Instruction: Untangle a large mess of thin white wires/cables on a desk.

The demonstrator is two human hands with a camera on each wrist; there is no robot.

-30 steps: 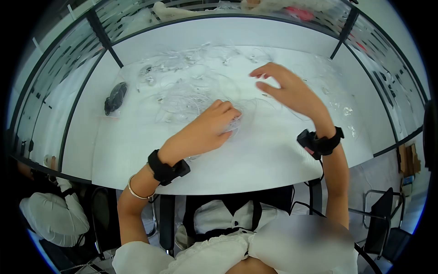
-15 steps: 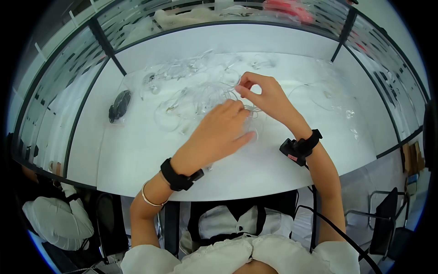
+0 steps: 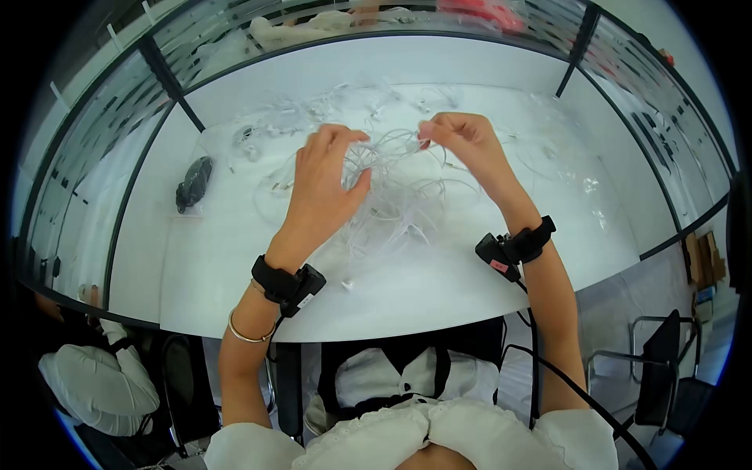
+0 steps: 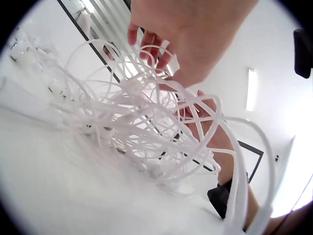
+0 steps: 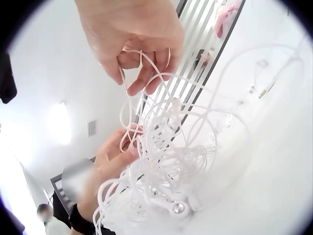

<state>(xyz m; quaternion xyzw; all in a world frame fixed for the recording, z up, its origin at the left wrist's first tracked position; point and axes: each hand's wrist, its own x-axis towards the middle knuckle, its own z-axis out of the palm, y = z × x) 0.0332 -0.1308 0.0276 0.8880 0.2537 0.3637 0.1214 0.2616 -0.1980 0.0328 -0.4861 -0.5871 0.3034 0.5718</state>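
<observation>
A tangled bundle of white cables [image 3: 399, 200] hangs between the two hands above the white table [image 3: 235, 274]. The left hand [image 3: 321, 184] has thumb and fingers around the bundle's left side; in the right wrist view that hand [image 5: 115, 156] grips several loops. At the bundle's upper right, the right hand [image 3: 470, 149] pinches cable strands, with its fingers curled. Loops run through the right hand's fingers [image 5: 142, 73] in the right wrist view. Metal-tipped plugs show among the loops [image 5: 178, 208].
A black item in a clear bag [image 3: 193, 184] lies at the table's left. More clear-bagged cables [image 3: 313, 106] lie along the back, and clear plastic [image 3: 587, 184] at the right. Low partitions [image 3: 376, 59] enclose the table. Another person [image 3: 98, 384] sits at lower left.
The left hand has moved left and up and turned, its thumb now apart from its fingers. The right hand has come in to the cables, which are lifted and spread between both hands.
</observation>
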